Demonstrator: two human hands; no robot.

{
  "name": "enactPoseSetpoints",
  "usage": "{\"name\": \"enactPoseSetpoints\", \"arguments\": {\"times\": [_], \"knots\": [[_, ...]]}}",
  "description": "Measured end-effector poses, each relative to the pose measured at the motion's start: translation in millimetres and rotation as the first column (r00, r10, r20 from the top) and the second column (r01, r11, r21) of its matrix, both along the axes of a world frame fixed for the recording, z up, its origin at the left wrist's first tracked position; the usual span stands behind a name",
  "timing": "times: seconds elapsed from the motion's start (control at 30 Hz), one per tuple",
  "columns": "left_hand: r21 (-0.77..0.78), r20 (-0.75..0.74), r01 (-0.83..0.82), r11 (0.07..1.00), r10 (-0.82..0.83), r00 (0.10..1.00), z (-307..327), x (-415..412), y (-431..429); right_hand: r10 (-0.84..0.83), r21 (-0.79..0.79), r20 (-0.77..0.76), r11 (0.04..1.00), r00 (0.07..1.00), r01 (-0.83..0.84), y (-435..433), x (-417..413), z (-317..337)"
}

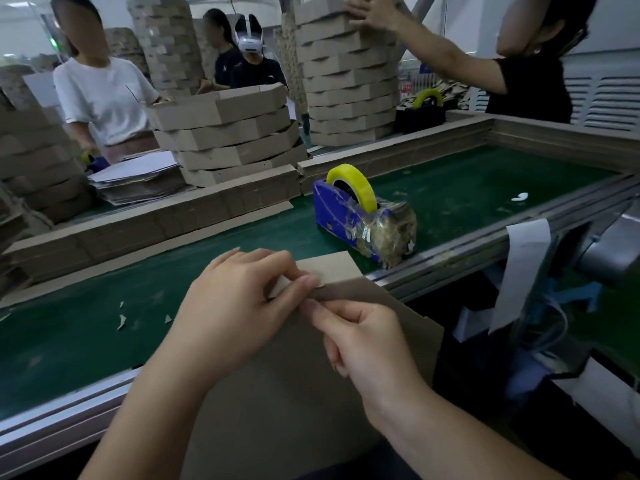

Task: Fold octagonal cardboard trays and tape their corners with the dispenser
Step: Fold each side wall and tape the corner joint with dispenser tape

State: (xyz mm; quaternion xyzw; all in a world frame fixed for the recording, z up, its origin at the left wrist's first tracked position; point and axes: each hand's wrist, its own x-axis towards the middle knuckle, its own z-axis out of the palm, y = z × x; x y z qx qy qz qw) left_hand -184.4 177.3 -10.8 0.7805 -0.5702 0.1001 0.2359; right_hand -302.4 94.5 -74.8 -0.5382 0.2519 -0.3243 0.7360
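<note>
1. At the near edge of the green conveyor belt (104,334), a flat brown cardboard tray blank (284,393) lies tilted across the belt's metal rail (450,268), its far flap (337,266) reaching onto the belt.
2. The left hand (235,306) grips the fold line, fingers curled over the flap and thumb pressed on the crease.
3. The right hand (367,344) pinches the same crease between thumb and forefinger, right against the left thumb, its other fingers curled in.
4. Just beyond the flap stands a blue tape dispenser (346,216) with a yellow tape roll (353,183); old tape scraps cake its front.
5. Small cardboard scraps (121,320) lie on the belt to the left.
6. Behind a low cardboard wall (156,223) rise stacks of folded octagonal trays (228,133) beside a pile of flat blanks (138,183).
7. Three other people stand there; one person's hand (370,12) rests on the tallest stack (349,81).
</note>
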Motion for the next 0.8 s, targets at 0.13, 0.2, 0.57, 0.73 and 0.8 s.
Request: {"name": "enactPoseSetpoints", "arguments": {"times": [0.13,0.2,0.57,0.73,0.8], "knots": [[-0.103,0.047,-0.038,0.994,0.043,0.998,-7,-4,-4,0.151,0.022,-0.196,0.988,0.969,-0.15,-5,-9,0],[-0.12,0.065,0.012,0.993,-0.004,0.998,-10,1,1,0.111,-0.109,-0.298,0.983,0.948,-0.149,-11,-18,-3],[0.102,0.175,-0.009,0.995,-0.009,0.984,2,0,8,0.171,-0.495,-0.426,0.778,0.888,-0.387,-86,3,5],[0.072,0.193,0.031,0.997,-0.045,0.98,10,-14,3,0.271,-0.478,-0.464,0.725,0.843,-0.496,-99,-7,29],[0.034,0.145,0.044,0.998,-0.048,0.988,11,-9,14,0.269,-0.461,-0.553,0.69,0.788,-0.558,-109,-20,41]]}}
